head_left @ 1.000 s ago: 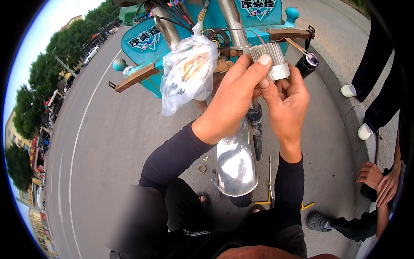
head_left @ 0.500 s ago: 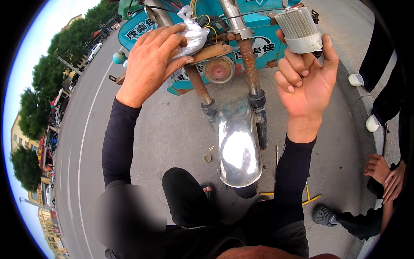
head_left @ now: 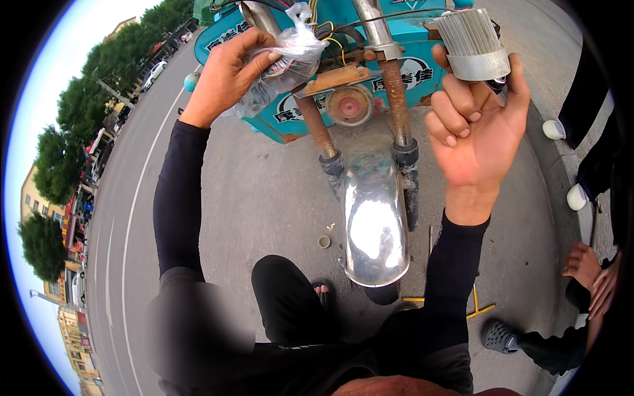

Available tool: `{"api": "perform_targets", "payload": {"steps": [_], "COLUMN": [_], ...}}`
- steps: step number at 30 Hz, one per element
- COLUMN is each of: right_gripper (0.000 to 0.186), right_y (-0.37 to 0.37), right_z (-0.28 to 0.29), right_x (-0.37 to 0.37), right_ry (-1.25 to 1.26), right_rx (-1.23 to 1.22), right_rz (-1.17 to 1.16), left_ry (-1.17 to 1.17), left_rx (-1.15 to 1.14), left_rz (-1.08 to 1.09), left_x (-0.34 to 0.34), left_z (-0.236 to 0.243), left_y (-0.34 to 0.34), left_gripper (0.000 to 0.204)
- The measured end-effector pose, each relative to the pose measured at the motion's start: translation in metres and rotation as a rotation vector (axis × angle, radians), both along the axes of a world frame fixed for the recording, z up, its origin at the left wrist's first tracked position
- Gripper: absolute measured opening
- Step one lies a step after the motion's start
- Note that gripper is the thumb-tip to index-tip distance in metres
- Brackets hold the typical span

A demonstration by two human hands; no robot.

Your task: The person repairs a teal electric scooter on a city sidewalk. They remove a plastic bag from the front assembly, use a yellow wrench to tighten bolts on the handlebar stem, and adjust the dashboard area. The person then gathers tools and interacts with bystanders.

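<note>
1. The left hand (head_left: 228, 76) is being held at 11 o'clock, its fingers (head_left: 254, 46) curled and pinching a crumpled clear plastic bag (head_left: 287, 56) against the teal vehicle front (head_left: 422, 72).
2. The right hand (head_left: 479, 132) is being raised at 1 o'clock, palm toward the camera; a finned silver cylinder (head_left: 472, 43) is being gripped between thumb and forefinger, the remaining fingers (head_left: 449, 115) folded inward.
3. A chrome mudguard (head_left: 373, 218) is being shown at centre, between two rusty fork tubes (head_left: 395, 92).
4. A small ring (head_left: 323, 241) is lying on the pavement (head_left: 264, 191), just left of the mudguard.
5. Another person's hand (head_left: 584, 264) is being seen at 4 o'clock.
</note>
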State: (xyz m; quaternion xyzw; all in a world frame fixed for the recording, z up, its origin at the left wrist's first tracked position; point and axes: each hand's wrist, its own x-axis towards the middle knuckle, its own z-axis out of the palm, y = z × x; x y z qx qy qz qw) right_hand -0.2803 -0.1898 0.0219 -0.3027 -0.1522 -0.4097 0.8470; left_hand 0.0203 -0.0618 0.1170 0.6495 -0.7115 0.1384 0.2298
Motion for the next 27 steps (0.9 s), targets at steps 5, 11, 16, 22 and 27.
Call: {"api": "perform_targets", "payload": {"steps": [5, 11, 16, 22, 27], "right_gripper": [0.082, 0.081, 0.079, 0.078, 0.077], "right_y": [-0.006, -0.007, -0.009, -0.005, -0.006], "right_z": [-0.003, -0.005, -0.006, -0.007, -0.01], "right_x": [0.005, 0.009, 0.01, 0.016, 0.018], "right_ry": [0.044, 0.121, 0.173, 0.184, 0.188], "right_rx": [0.043, 0.017, -0.009, -0.042, -0.086], "right_rz": [-0.082, -0.21, -0.264, -0.284, -0.299], "left_ry": [0.02, -0.116, -0.872, -0.886, -0.874], "left_rx": [0.058, -0.193, -0.432, -0.233, -0.146], "left_rz": [-0.028, 0.0, -0.074, 0.068, 0.096], "left_x": [0.012, -0.002, -0.008, -0.023, -0.015], "left_z": [0.019, 0.001, -0.018, -0.037, -0.039], "left_y": [-0.006, -0.01, 0.003, 0.018, 0.017], "left_gripper": [0.027, 0.017, 0.024, 0.051, 0.074]}}
